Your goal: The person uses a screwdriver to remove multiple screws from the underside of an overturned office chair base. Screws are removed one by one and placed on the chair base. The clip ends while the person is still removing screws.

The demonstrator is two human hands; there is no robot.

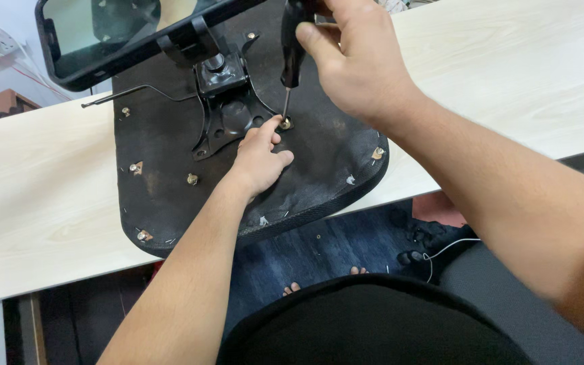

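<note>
right hand (356, 64): clenched round the black-handled screwdriver (292, 51), best kept upright on the brass-coloured screw (284, 124).
left hand (259, 159): fingers released, steadying the black upturned chair seat (319, 162).

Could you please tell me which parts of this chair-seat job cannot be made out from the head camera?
- Screwdriver: handle top hidden inside the right hand and cut by the top edge.
- Bolt under the tip: too small and partly covered by the left hand fingers to tell its head type.
- Metal bracket: upper part hidden behind the black armrest.
- Seat base: the padded side faces down on the table.
</note>
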